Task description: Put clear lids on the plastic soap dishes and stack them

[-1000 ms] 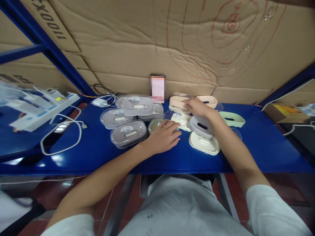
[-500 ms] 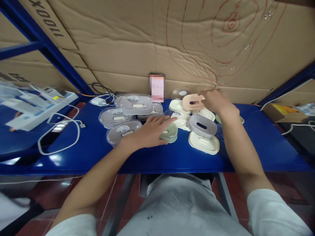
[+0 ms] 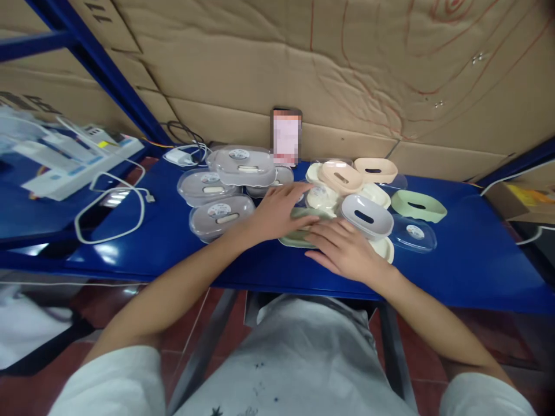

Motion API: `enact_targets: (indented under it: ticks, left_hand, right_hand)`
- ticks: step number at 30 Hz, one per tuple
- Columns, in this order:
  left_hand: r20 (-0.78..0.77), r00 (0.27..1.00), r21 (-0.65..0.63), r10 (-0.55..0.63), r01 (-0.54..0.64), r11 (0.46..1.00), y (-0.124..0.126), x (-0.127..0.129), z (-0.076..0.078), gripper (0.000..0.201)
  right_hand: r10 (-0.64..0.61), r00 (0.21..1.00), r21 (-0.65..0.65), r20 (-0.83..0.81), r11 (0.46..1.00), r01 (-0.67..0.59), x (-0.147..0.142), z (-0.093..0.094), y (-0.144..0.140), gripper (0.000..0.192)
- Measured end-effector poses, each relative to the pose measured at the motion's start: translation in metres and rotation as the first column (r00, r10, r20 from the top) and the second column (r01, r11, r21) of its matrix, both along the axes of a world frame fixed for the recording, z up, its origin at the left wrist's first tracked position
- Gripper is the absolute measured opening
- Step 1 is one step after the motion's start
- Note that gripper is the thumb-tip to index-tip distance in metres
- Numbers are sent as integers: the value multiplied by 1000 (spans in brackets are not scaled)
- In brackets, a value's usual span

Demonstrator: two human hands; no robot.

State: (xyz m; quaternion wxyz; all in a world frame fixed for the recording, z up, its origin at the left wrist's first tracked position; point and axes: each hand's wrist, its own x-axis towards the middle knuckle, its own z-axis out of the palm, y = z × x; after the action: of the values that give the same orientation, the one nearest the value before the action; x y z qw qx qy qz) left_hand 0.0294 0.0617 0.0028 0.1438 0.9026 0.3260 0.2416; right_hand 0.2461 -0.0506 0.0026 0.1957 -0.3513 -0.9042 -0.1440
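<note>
A green soap dish (image 3: 295, 238) lies in front of me, partly hidden beneath both hands. My left hand (image 3: 280, 212) reaches over its far left side, fingers stretched out and thumb apart, the thumb touching its top. Around its right end, my right hand (image 3: 342, 248) is closed, fingers on top and thumb at the near side. Just right of my hands, a grey slotted tray (image 3: 367, 216) rests on a cream dish (image 3: 385, 251). Behind them are a cream dish (image 3: 321, 198) and a peach slotted tray (image 3: 342, 176).
Several grey lidded dishes (image 3: 223, 216) are grouped on the left of the blue table (image 3: 472, 254). On the right are another peach tray (image 3: 376, 170), a light green tray (image 3: 418, 205) and a clear lid (image 3: 414, 234). A phone (image 3: 286, 137) leans on the cardboard; a white cable (image 3: 143, 216) loops at left.
My right hand has left the peach tray at the back and come down to the green soap dish. A second peach tray now shows at the back. My left hand's fingers have straightened.
</note>
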Motion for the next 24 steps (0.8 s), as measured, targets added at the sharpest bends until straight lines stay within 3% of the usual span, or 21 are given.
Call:
enact_targets:
  ticks: [4, 7, 13, 16, 18, 20, 22, 24]
  left_hand:
    - [93, 996, 69, 8, -15, 998, 5, 9, 5, 75]
    - [78, 997, 91, -26, 19, 996, 16, 35, 18, 76]
    - [-109, 986, 108, -123, 135, 985, 56, 118, 37, 75]
    - [-226, 965, 88, -134, 157, 984, 71, 139, 36, 78]
    - [-256, 958, 91, -127, 154, 984, 74, 135, 33, 75]
    - [-173, 978, 160, -116, 144, 977, 67, 116, 32, 64]
    - [32, 992, 284, -121, 107, 953, 53, 87, 33, 52]
    - [268, 952, 386, -148, 34, 922, 32, 53, 37, 47]
  right_hand:
    - [-53, 995, -76, 81, 995, 59, -13, -14, 2, 46]
    - [-40, 997, -140, 70, 989, 50, -16, -21, 5, 41]
    - [-17, 996, -269, -84, 963, -6, -14, -18, 5, 35]
    - [-2, 991, -312, -132, 949, -40, -12, -18, 7, 34]
    - [-1, 988, -312, -152, 949, -47, -10, -18, 8, 33]
    - [2, 984, -279, -179, 959, -53, -7, -18, 9, 32]
    - [11, 976, -216, -219, 975, -60, -3, -14, 9, 31]
    - [3, 965, -140, -264, 989, -41, 2, -6, 8, 30]
